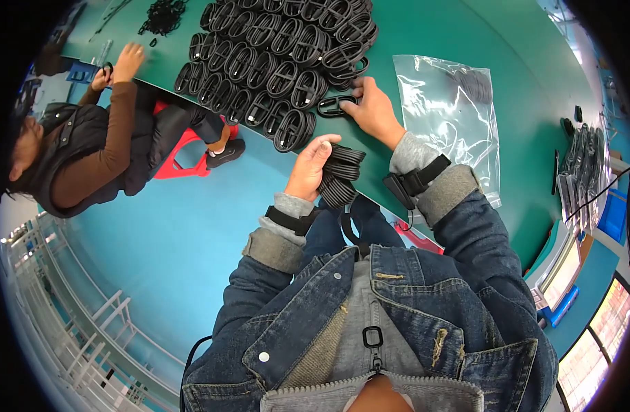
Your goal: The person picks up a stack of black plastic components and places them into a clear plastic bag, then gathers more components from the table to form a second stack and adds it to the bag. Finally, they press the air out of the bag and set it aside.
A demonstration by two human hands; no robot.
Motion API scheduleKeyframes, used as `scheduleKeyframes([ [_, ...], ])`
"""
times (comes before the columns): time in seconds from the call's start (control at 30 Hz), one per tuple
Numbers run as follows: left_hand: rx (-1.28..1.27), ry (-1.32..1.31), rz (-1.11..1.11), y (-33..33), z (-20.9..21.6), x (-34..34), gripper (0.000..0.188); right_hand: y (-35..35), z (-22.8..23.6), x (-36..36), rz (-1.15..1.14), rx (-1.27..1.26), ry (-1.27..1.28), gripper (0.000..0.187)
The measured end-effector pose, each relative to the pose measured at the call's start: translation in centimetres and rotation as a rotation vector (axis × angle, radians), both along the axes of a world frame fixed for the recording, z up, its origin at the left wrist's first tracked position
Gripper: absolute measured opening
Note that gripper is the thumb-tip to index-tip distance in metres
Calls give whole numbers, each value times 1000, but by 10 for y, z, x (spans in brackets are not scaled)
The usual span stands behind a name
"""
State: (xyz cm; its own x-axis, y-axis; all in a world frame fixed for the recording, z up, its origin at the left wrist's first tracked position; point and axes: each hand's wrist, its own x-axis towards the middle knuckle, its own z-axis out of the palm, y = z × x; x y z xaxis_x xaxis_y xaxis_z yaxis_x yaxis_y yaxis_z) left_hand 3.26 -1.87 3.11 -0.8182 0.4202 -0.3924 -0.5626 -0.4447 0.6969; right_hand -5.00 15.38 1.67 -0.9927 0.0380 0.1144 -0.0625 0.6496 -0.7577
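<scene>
Okay, on my feed the left hand (307, 172) grips stacked cable coils (338, 185); the right hand (375, 113) touches another coil (327, 108) on the counter (438, 27), pinch unclear. I'd hold that stack squared.

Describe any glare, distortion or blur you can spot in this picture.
Head view: bright glare streaks the clear plastic bag; head view: fisheye distortion curves the right edge of the green table, and the frame's corners go black; head view: the left hand and right hand look fairly sharp, without obvious motion blur.
</scene>
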Motion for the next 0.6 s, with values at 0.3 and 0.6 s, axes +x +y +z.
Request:
scheduleKeyframes([
  [0.3,-87,-46,8,19,-6,-13,41,30,11,39,178,19,-32,35],
  [0.6,-445,149,-111,53,-7,-27,37,52,19,99,142,-726,-356,54],
])
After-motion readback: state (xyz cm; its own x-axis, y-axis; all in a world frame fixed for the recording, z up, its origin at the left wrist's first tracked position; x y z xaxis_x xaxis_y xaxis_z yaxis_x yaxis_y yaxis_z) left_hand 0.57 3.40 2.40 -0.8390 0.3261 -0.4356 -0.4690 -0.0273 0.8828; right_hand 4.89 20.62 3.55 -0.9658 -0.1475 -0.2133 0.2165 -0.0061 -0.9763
